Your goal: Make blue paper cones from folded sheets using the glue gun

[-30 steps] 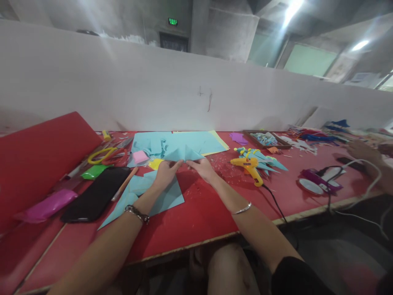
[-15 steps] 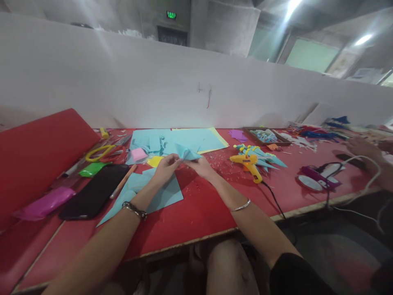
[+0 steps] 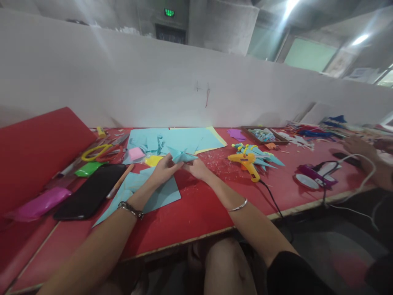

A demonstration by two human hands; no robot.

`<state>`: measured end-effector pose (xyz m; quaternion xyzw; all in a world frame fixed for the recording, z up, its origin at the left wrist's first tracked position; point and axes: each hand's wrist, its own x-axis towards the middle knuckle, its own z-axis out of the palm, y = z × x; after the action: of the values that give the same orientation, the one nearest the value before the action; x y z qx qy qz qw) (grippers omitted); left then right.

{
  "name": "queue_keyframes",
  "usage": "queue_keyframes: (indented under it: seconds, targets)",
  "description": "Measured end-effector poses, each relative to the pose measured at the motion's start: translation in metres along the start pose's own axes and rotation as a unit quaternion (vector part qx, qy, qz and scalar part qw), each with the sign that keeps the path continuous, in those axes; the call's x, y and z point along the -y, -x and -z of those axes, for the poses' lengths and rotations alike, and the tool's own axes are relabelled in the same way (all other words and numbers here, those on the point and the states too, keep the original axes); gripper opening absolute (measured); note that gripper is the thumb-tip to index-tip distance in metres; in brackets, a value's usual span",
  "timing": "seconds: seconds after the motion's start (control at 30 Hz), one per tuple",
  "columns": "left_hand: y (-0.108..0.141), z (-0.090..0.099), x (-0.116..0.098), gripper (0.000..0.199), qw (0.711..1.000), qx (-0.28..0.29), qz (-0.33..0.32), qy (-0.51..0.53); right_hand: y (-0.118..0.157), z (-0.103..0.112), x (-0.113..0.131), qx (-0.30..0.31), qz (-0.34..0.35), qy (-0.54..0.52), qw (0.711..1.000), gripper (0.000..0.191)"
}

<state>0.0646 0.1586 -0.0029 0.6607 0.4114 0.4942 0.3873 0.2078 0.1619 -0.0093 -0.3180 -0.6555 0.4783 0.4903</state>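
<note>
Paper (image 3: 181, 155), light blue and folded into sharp points, is held over the middle of a red tabletop (image 3: 196, 209) by a person's two hands. The left hand (image 3: 163, 169) is nearly closed, thumb and fingers gripping the near left edge; the right hand (image 3: 199, 169), fingers bent, pinches the near right edge. Light blue sheets (image 3: 196, 139) lie behind, a black smartphone (image 3: 92, 192) to the left, a yellow glue gun (image 3: 248, 164) to the right amid pale scraps. A white partition (image 3: 129, 82) backs the worn-edged table; beyond it, a green exit sign (image 3: 169, 12) glows above a dark doorway (image 3: 170, 34) in a gray concrete room lit by ceiling lights (image 3: 360, 39). At far right, a co-worker's hand (image 3: 357, 147) rests near the tabletop.
</note>
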Motion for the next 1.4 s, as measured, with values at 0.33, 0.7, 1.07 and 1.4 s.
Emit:
queue_keyframes:
  seconds: [0.33,0.7,1.07,1.4]
  targets:
    - [0.002,0.000,-0.012,0.028,1.000,-0.006,0.017,-0.019,0.002,-0.004,0.001,0.012,-0.048,-0.026,0.998,0.020]
    - [0.001,0.000,-0.007,0.036,0.999,0.002,0.019,-0.044,-0.001,0.003,0.005,-0.122,-0.047,-0.065,0.989,0.024]
    - [-0.001,0.002,-0.007,0.034,0.995,-0.017,0.026,-0.095,-0.003,0.002,0.008,-0.130,-0.046,-0.059,0.989,0.021]
    - [-0.003,0.007,-0.008,0.034,0.986,-0.044,0.032,-0.156,-0.001,0.000,0.008,-0.014,-0.127,-0.104,0.986,0.024]
